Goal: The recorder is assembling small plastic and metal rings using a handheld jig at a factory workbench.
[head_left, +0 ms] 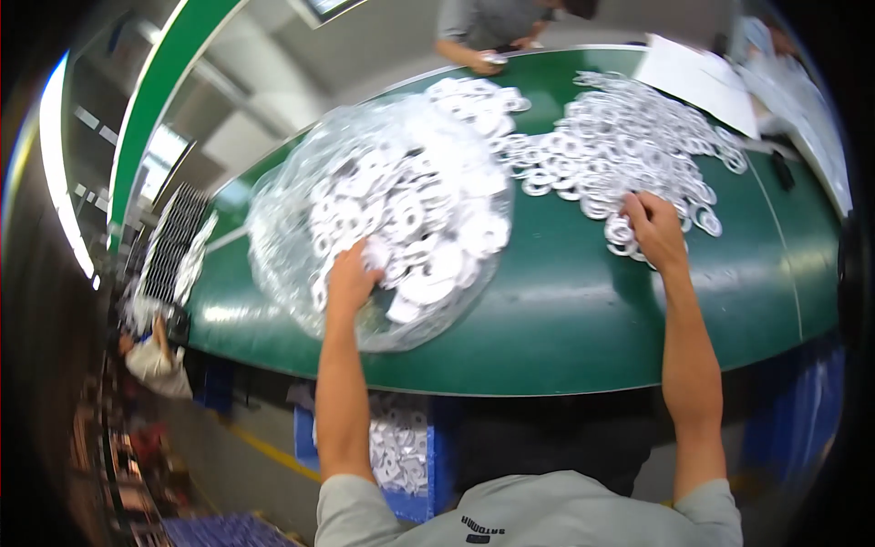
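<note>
My left hand (352,278) reaches into a clear plastic bag (283,246) heaped with flat white ring-shaped parts (415,219). Its thumb and fingers close around a white part at the near left of the heap, and blur softens its outline. At the near edge of a loose pile of white rings (620,137) is my right hand (658,232), fingers curled and pinched together. A white ring seems to be in that pinch, mostly hidden by the fingers. A few rings (622,239) lie just beside and under this hand.
The green table (565,319) has a curved-looking near edge. Across it, a person's hand (485,62) holds a small white part. A white sheet (697,82) lies at the far right. Below the table stands a blue bin (433,460) of white parts. Dark racks (173,242) are at left.
</note>
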Motion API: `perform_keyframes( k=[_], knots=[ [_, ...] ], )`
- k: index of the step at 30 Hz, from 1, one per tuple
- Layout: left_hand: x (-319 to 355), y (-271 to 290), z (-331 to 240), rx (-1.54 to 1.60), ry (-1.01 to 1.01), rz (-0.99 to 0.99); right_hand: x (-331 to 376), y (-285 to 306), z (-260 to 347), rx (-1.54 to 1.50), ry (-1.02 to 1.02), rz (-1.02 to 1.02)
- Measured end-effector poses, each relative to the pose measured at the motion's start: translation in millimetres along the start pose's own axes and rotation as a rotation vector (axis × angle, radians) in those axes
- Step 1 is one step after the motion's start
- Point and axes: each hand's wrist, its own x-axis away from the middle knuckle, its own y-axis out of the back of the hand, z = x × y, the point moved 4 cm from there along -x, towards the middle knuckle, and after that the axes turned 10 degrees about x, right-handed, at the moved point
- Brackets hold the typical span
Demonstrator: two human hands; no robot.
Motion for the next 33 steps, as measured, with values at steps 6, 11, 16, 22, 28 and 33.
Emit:
perform_keyframes(
  k=[6,11,16,22,28,33],
  knots=[
    [10.1,43.1,3.5,-0.014,0.062,-0.221,-21.5,47.1,-14.3,-0.067,-0.123,-0.236],
    [16.9,22.1,-100.2,1.314,0.025,-0.414,-17.1,93.6,-33.8,0.155,-0.267,-0.288],
    [13.5,-53.9,-231.7,1.726,-0.035,0.033,-4.0,106.5,-89.8,0.324,-0.357,-0.076],
    [6.7,-139.9,-243.9,1.797,0.338,0.107,9.3,61.3,-76.4,0.505,-0.38,0.323],
    [5.4,-142.2,-248.3,1.833,0.262,0.226,2.3,65.1,-73.9,0.72,-0.531,0.406],
    [6.1,-134.7,-248.9,1.849,0.224,0.279,6.5,57.9,-68.9,0.547,-0.423,0.162]
  ],
)
